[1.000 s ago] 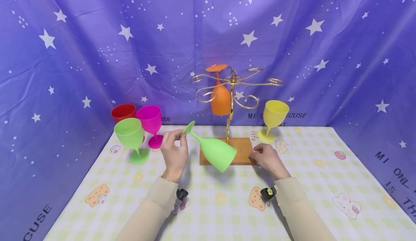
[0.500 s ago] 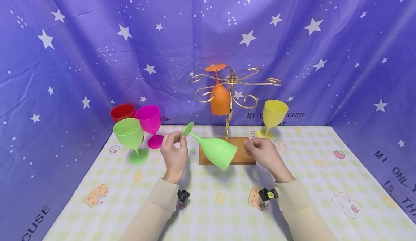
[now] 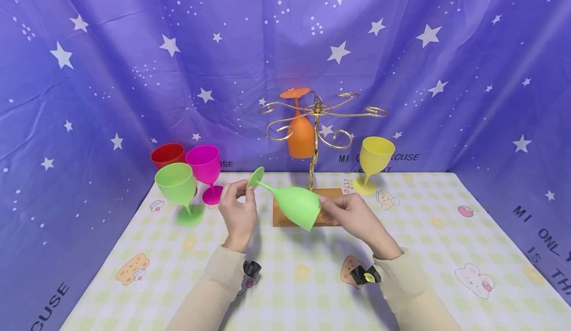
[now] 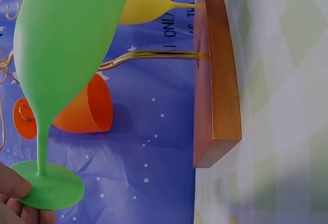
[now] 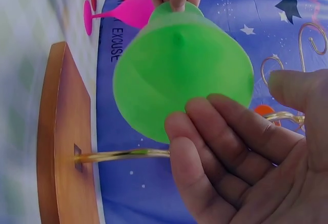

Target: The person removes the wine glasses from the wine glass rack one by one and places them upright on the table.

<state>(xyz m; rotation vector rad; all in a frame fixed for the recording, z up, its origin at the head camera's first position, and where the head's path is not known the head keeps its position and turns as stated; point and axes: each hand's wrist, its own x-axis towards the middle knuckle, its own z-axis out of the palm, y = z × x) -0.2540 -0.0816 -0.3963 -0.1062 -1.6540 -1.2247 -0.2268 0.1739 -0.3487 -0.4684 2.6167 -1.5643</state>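
Observation:
A light green goblet [image 3: 296, 206] hangs tilted in the air, its bowl pointing down to the right. My left hand [image 3: 240, 214] pinches the edge of its round foot [image 4: 56, 185] between thumb and fingers. At the bowl's rim is my right hand [image 3: 354, 217]; in the right wrist view its loosely bent fingers [image 5: 225, 131] lie in front of the goblet's mouth, with the thumb [image 5: 289, 88] apart from them. Behind the goblet stands a gold wire glass rack [image 3: 315, 137] on a wooden base [image 3: 330, 217]. An orange goblet [image 3: 301, 137] hangs upside down from it.
Upright at left stand a second green goblet [image 3: 176, 185], a magenta goblet [image 3: 205, 165] and a partly hidden red goblet [image 3: 167, 153]. A yellow goblet [image 3: 376, 155] stands right of the rack. A starry purple curtain [image 3: 250, 63] surrounds the checked tablecloth [image 3: 290, 296].
My right hand has left the right end of the wooden base and moved left to the held goblet's rim. The left hand and the goblet have barely moved.

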